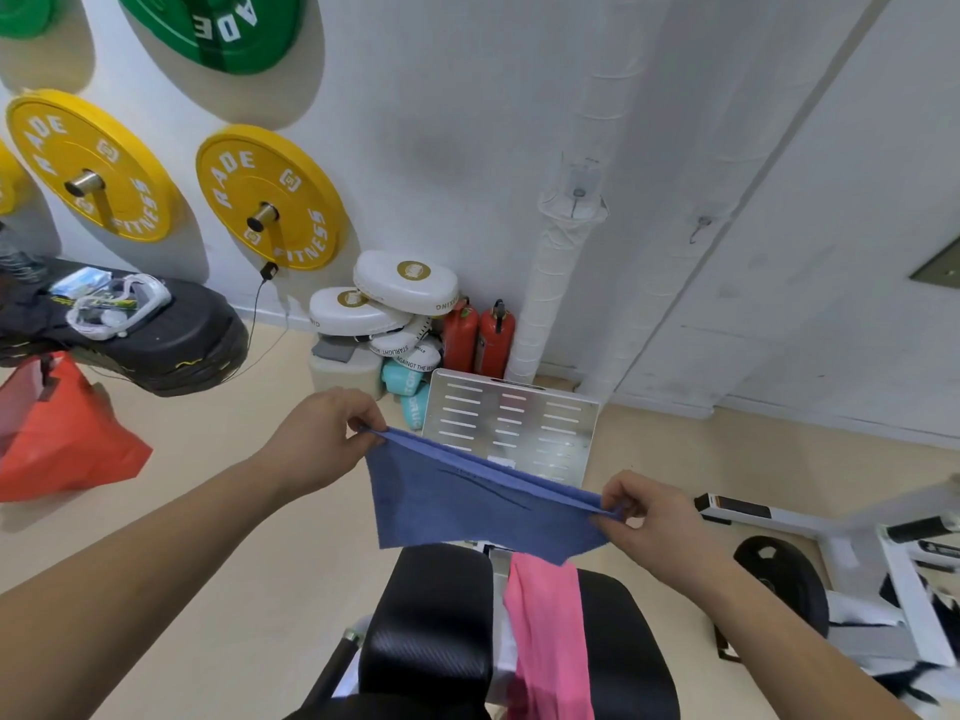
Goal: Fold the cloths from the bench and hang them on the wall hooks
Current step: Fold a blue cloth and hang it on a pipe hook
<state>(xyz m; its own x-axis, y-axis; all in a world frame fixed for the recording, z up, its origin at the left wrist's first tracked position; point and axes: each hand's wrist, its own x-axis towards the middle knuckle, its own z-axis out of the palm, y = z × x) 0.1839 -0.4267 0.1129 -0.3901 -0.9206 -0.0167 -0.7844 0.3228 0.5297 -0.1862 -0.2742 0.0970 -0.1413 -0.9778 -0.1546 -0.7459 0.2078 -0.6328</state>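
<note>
A blue cloth (470, 504) hangs doubled over in the air above the black padded bench (431, 621). My left hand (322, 439) pinches its upper left corner. My right hand (649, 517) pinches the upper right corner, so the top edge runs stretched between them. A pink cloth (545, 636) lies draped down the gap between the bench pads, below the blue one. Two small clear hooks (579, 194) (701, 226) stick to the white wall and pipe ahead, both bare.
A perforated metal footplate (519, 423) stands past the bench. Yellow weight plates (270, 197) hang on the left wall. White pads (400, 288) and red extinguishers (480, 335) fill the corner. An orange bag (57, 439) sits left, a white machine frame (857, 553) right.
</note>
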